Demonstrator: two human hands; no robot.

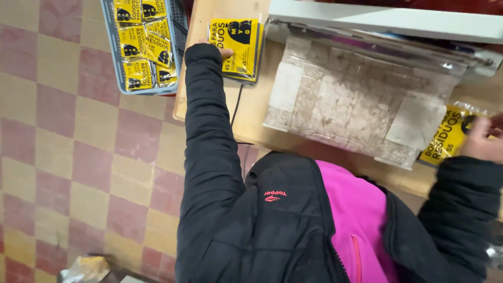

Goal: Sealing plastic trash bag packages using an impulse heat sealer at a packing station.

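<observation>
While a wooden table [251, 112] carries the work, a person in a black jacket [262, 225] over a pink top [356, 220] reaches out with both arms, seen from above. Far on the left side of the table, the left hand [222, 51] is mostly hidden by its black sleeve; only a bit of finger shows, touching the near-left edge of a small stack of yellow plastic packets with black print [237, 47]. Whether those fingers are closed on the stack or merely resting against it cannot be told. At the right edge of the scene, the right hand [481, 139] lies on another yellow packet [445, 137] at the table's right end, its fingers blurred, so the grip there cannot be made out either. Between the two hands sits a heat sealer [361, 94], its flat bed patched with worn, brownish tape and its pale arm running along the far side. A black cable [237, 105] trails from it across the tabletop towards the near edge. Left of the table, just beside its far corner, a grey-blue plastic basket [112, 57] holds rows of the same yellow packets. Beneath is a floor of pink and cream checked tiles [78, 147].
</observation>
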